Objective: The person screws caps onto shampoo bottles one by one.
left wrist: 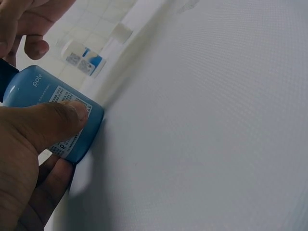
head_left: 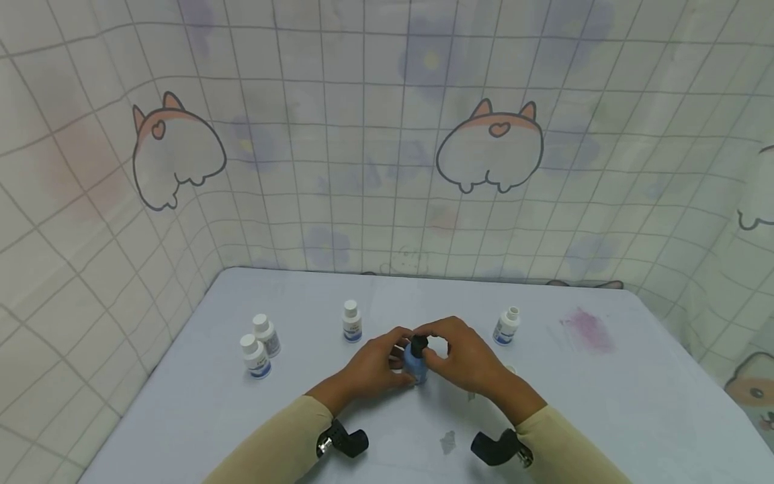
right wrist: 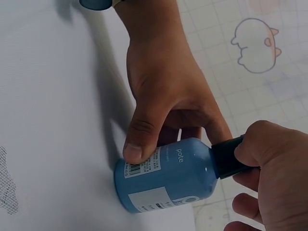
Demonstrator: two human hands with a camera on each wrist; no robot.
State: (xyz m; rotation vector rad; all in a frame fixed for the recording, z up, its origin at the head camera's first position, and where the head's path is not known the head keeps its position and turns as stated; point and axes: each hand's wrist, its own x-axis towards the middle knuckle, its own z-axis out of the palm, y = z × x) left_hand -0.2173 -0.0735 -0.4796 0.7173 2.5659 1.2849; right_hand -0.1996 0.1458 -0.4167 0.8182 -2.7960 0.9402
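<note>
Near the front middle of the table, a blue bottle (head_left: 414,367) with white labels stands upright. My left hand (head_left: 376,368) grips its body, the thumb (left wrist: 67,120) lying across a label and the other fingers round the far side. At the top, my right hand (head_left: 462,355) pinches the black cap (right wrist: 225,158) between thumb and fingers. The cap sits on the bottle's neck. In the right wrist view, "pote" is printed on the shoulder of the bottle (right wrist: 168,175).
Two white bottles (head_left: 255,356) stand close together at the left, and another white bottle (head_left: 352,321) stands behind my hands. To the right is an uncapped white bottle (head_left: 506,326). A small white cap (left wrist: 121,32) lies near it. Grey patches (head_left: 447,442) mark the table front.
</note>
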